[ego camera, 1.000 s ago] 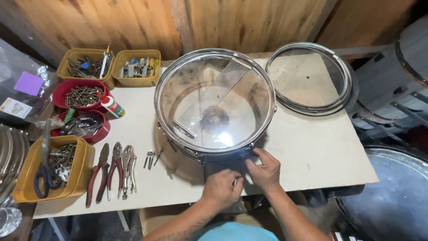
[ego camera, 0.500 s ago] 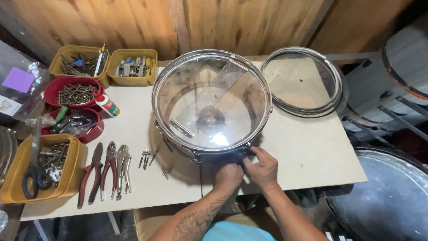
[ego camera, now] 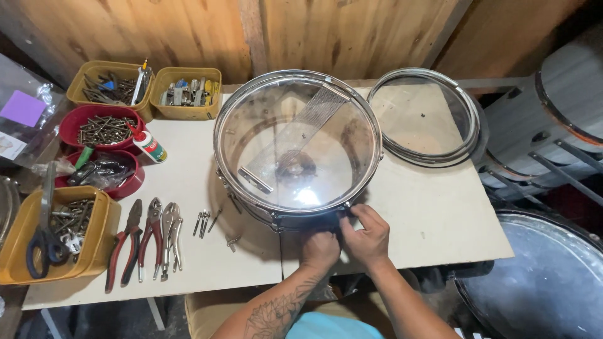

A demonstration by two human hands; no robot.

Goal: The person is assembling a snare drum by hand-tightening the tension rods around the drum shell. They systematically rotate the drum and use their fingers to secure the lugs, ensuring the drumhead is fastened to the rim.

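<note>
The snare drum (ego camera: 298, 150) sits in the middle of the counter (ego camera: 433, 213), clear head up, and both my hands meet at its near rim, at about 5 o'clock on the hoop. My left hand (ego camera: 320, 250) is closed into a loose fist just under the shell; I cannot tell what, if anything, is pinched inside it. My right hand (ego camera: 367, 235) lies just beside it at 3 o'clock from it, its fingers (ego camera: 353, 213) curled together around a small fitting on the hoop, near a tension rod. The right hand is the nearer of the two to that fitting; the left is lower, against the shell wall.

From my fingers the drum's centre lies toward 11 o'clock. Through the clear head I see the strip of snare wires (ego camera: 295, 135) running its long axis from about 7 o'clock up to 1 o'clock, so it points away from my hands, not across them.

The loose metal hoop (ego camera: 470, 129) lies at 2 o'clock from the drum, just beside it. At 9 o'clock from my hands, well apart, lie the pliers (ego camera: 146, 242) and a few small screws (ego camera: 204, 221).
</note>
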